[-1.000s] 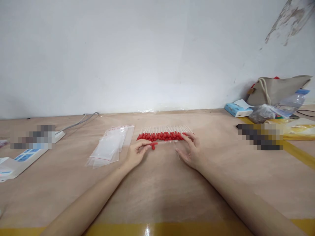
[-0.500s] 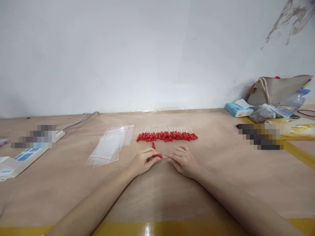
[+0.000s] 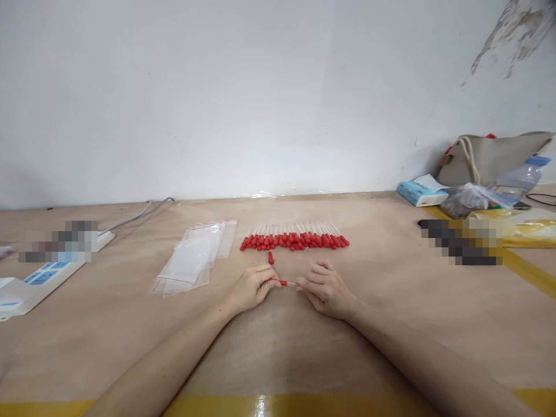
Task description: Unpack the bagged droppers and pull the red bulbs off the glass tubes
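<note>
My left hand [image 3: 257, 285] pinches a red rubber dropper bulb [image 3: 284, 283], most of it covered by the fingers. From the bulb a clear dropper tube [image 3: 291, 284] runs to my right hand [image 3: 325, 288], whose thumb and fingers grip its other end. A second thin clear tube [image 3: 308, 255] sticks up from behind the right fingers; whether they hold it I cannot tell. Just beyond my left fingers lies a loose red bulb [image 3: 271, 258]. Farther back, a row of droppers [image 3: 295, 239] lies side by side, red bulbs toward me and clear tubes pointing to the wall.
Overlapping clear zip bags [image 3: 186, 260] lie left of the droppers. A white power strip [image 3: 65, 272] with a grey cable is at far left. On the right are a tissue pack [image 3: 420, 191], a bottle [image 3: 521, 176], plastic bags and a grey bag [image 3: 495, 159].
The bulb and tube between my hands have come slightly nearer to me. My left fingers now cover more of the bulb. The row of droppers has not moved.
</note>
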A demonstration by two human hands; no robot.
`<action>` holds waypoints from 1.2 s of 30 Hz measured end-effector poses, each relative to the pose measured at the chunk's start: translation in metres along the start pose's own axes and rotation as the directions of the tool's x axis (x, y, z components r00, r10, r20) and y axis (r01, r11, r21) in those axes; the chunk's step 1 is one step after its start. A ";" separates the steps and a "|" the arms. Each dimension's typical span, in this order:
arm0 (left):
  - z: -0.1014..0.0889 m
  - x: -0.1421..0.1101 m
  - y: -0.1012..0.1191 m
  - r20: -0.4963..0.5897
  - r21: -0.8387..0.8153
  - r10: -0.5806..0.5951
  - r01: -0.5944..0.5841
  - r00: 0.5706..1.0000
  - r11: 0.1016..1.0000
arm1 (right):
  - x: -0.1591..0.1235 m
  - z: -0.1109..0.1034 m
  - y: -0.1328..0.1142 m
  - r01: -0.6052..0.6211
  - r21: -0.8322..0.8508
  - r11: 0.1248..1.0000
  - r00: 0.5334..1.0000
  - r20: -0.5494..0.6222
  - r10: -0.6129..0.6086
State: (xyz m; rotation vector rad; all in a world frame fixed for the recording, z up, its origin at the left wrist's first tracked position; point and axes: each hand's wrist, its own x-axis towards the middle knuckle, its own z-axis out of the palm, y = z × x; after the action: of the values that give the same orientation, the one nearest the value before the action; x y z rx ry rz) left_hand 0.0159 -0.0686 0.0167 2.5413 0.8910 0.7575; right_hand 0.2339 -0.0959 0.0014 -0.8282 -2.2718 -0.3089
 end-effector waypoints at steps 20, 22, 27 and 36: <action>-0.014 0.007 0.012 0.210 -0.260 -0.167 0.220 0.963 0.940 | -0.013 -0.013 0.009 0.056 -0.024 0.998 0.992 0.111 -0.053; -0.013 0.007 0.010 0.231 -0.304 -0.180 0.247 0.956 0.920 | -0.014 -0.014 0.009 0.039 -0.020 0.999 0.994 0.103 -0.037; -0.009 0.003 0.003 0.273 -0.416 -0.184 0.288 0.944 0.863 | -0.019 -0.011 0.012 0.013 -0.044 0.999 0.992 0.123 -0.008; -0.009 0.000 -0.025 -0.192 -0.231 -0.363 0.318 0.912 0.920 | -0.015 -0.012 0.024 -0.209 -0.216 0.954 0.974 -0.133 0.183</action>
State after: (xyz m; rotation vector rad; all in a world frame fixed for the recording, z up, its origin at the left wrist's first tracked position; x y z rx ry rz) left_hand -0.0009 -0.0486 0.0120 2.0756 1.2315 0.9850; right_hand 0.2640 -0.0894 -0.0001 -1.1184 -2.0549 -0.5188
